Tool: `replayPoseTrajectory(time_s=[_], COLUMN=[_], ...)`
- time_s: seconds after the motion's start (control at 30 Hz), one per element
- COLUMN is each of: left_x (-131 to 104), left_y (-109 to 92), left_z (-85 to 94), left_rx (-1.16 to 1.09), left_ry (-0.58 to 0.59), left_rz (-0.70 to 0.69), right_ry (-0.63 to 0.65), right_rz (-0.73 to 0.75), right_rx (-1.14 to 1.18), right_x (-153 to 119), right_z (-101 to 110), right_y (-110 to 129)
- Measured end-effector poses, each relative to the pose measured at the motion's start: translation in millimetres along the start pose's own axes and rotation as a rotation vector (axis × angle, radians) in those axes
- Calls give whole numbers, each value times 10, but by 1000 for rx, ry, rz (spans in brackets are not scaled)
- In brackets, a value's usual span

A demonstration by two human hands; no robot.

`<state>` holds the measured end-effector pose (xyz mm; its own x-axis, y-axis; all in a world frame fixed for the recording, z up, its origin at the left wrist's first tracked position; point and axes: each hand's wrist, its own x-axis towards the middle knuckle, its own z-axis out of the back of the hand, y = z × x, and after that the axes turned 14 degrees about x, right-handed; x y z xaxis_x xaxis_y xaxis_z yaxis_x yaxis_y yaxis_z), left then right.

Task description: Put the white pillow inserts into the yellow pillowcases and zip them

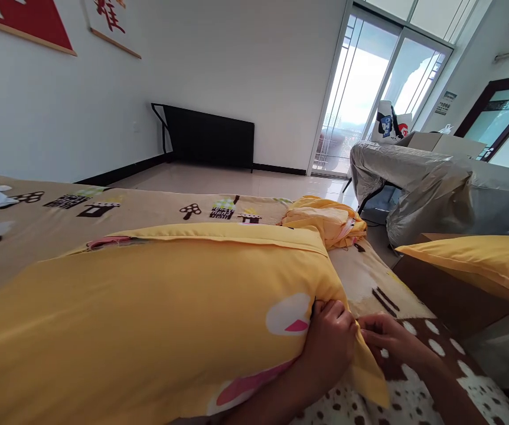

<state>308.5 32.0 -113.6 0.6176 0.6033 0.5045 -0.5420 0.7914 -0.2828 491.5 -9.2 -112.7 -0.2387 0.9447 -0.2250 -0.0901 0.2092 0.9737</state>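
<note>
A yellow pillow (183, 301) with white and pink printed patches lies across the front of the bed. Its seam along the far edge gapes a little at the left, where pink shows. My left hand (332, 330) is closed in a fist round the cloth at the pillow's right end. Just right of it, my right hand (381, 333) pinches the edge of the same yellow cover between thumb and fingers. A loose corner of the cover hangs below the two hands. Beyond the pillow lies a crumpled yellow cloth (325, 218).
A beige and brown patterned sheet (157, 206) covers the bed. Another yellow pillow (476, 260) rests at the right, on a brown surface. Behind it stands a table under plastic sheeting (436, 183), with boxes and bags on top. A black folded panel (210, 136) leans against the wall.
</note>
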Motion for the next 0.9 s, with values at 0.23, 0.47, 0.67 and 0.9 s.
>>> replayPoseTrajectory(time_s=[0.23, 0.47, 0.67, 0.9], left_x=[1, -6, -23, -42], left_y=[-4, -7, 5, 0], left_z=[-28, -45, -98, -133], left_rx=[-55, 22, 122, 208], left_ry=[-2, -50, -83, -129], left_rz=[48, -3, -39, -88], right_ry=[-121, -87, -74, -169], right_rz=[-39, -33, 12, -38], right_rx=[116, 11, 27, -94], right_x=[-242, -85, -23, -105], right_z=[129, -58, -102, -63], right_y=[64, 132, 61, 96])
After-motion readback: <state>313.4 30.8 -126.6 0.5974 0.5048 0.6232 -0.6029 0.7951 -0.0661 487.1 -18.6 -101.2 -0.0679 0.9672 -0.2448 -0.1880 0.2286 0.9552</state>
